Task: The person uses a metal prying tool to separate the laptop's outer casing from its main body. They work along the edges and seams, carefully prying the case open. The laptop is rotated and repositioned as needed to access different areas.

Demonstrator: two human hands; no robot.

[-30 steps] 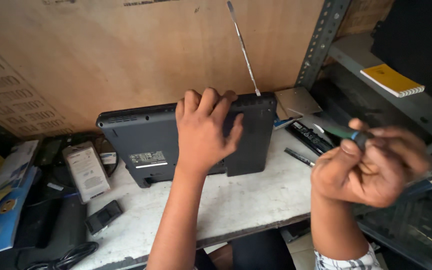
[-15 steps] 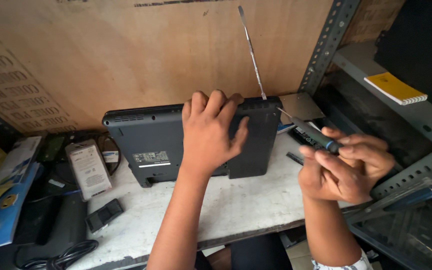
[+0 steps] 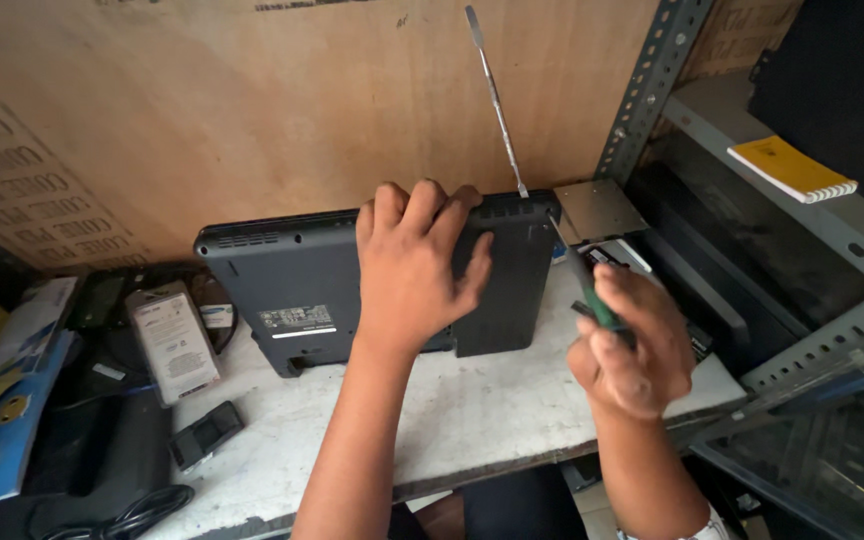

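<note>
Fingers of left hand (image 3: 414, 268) spread flat beside laptop's (image 3: 292, 290) white label (image 3: 297, 320); right hand (image 3: 632, 345) grips screwdriver (image 3: 584, 285).

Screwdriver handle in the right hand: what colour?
Green with black, seen in the head view: screwdriver gripped by the right hand.

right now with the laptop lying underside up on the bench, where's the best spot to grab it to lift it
Probably by the laptop at its bare left end, fingers wrapped over the far edge by the vents. That half is free. The left hand presses the right half, and the right hand works a screwdriver at its right corner.
</note>
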